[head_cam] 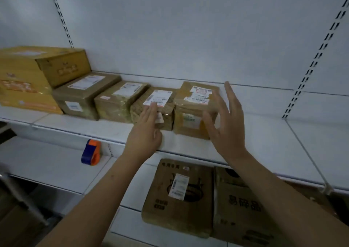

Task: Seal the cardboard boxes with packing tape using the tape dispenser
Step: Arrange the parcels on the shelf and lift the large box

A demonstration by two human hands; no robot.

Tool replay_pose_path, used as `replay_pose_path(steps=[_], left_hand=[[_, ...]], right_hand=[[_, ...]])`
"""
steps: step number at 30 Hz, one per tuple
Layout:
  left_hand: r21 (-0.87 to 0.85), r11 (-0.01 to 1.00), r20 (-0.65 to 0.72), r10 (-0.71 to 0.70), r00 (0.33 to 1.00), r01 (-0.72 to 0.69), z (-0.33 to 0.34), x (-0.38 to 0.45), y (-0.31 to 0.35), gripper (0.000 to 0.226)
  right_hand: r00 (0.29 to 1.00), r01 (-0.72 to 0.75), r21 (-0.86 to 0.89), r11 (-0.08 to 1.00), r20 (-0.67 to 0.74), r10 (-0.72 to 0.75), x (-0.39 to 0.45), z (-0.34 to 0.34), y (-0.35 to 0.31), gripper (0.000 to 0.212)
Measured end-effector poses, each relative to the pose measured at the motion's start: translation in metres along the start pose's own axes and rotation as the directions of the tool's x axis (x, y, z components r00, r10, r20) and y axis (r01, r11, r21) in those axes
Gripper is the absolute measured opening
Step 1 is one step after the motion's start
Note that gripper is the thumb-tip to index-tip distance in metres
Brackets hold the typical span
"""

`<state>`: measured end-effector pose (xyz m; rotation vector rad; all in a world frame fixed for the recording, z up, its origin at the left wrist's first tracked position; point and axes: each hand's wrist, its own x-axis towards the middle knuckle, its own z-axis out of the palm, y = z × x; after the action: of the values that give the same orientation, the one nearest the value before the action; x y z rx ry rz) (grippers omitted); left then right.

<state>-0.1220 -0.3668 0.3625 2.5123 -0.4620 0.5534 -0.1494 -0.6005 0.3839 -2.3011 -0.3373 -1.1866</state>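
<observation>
Several taped brown cardboard boxes with white labels stand in a row on the upper white shelf (105, 131). My left hand (146, 128) lies with straight fingers on the front top of a small box (166, 101). My right hand (224, 122) is spread open beside the rightmost box (190, 110), in front of its right side; whether it touches is unclear. The blue and orange tape dispenser (91, 152) stands on the lower shelf, left of my left arm. Neither hand holds anything.
A big yellow carton (20, 78) with a smaller brown box (65, 67) on it fills the upper shelf's left end. Two larger brown boxes (179, 195) (243, 205) lie on the lower shelf. Slotted uprights run up the white back wall.
</observation>
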Motion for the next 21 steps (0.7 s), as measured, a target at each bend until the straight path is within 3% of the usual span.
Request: replay_pose_path(steps=[2,4,7,9,11,13,15,16,17,19,21], left_hand=[[-0.01,0.993,-0.229,0.114,0.967,-0.119,0.006,-0.031,-0.008,0.057],[0.002,0.984,-0.351,0.169,0.921,-0.18,0.022,-0.071,-0.021,0.035],[-0.085,0.996,-0.252,0.018,0.968,-0.04,0.059,-0.125,-0.059,0.026],[-0.151,0.966,-0.08,-0.224,0.971,0.21,0.093,-0.154,-0.088,0.028],[-0.173,0.863,0.123,-0.459,0.88,0.475,0.129,-0.177,-0.114,0.032],[-0.122,0.75,0.326,-0.588,0.74,0.65,0.158,-0.191,-0.133,0.045],[-0.049,0.647,0.466,-0.659,0.591,0.761,0.183,-0.195,-0.149,0.062],[-0.021,0.603,0.502,-0.683,0.53,0.797,0.193,-0.196,-0.154,0.066],[-0.005,0.566,0.523,-0.701,0.485,0.824,0.203,-0.196,-0.161,0.069],[0.028,0.519,0.558,-0.717,0.418,0.854,0.222,-0.194,-0.171,0.067],[0.045,0.492,0.587,-0.717,0.375,0.87,0.237,-0.194,-0.174,0.055]], right_hand=[[0.953,0.297,0.02,0.955,-0.072,-0.295,-0.034,-0.002,-0.014,0.036],[0.906,0.421,0.089,0.903,0.015,-0.424,-0.08,0.008,-0.016,0.026],[0.861,0.393,0.108,0.913,0.304,-0.407,-0.147,0.032,-0.008,0.021],[0.793,0.199,-0.011,0.98,0.589,-0.154,-0.189,0.054,0.003,0.03],[0.638,-0.164,-0.217,0.962,0.721,0.271,-0.23,0.078,0.019,0.043],[0.339,-0.527,-0.407,0.746,0.705,0.624,-0.264,0.097,0.034,0.055],[0.101,-0.68,-0.516,0.52,0.637,0.764,-0.29,0.11,0.044,0.052],[0.024,-0.714,-0.542,0.444,0.615,0.788,-0.3,0.115,0.044,0.05],[-0.033,-0.74,-0.555,0.379,0.593,0.805,-0.309,0.122,0.045,0.048],[-0.078,-0.775,-0.561,0.291,0.542,0.837,-0.322,0.132,0.046,0.046],[-0.06,-0.821,-0.527,0.22,0.462,0.885,-0.333,0.141,0.045,0.044]])
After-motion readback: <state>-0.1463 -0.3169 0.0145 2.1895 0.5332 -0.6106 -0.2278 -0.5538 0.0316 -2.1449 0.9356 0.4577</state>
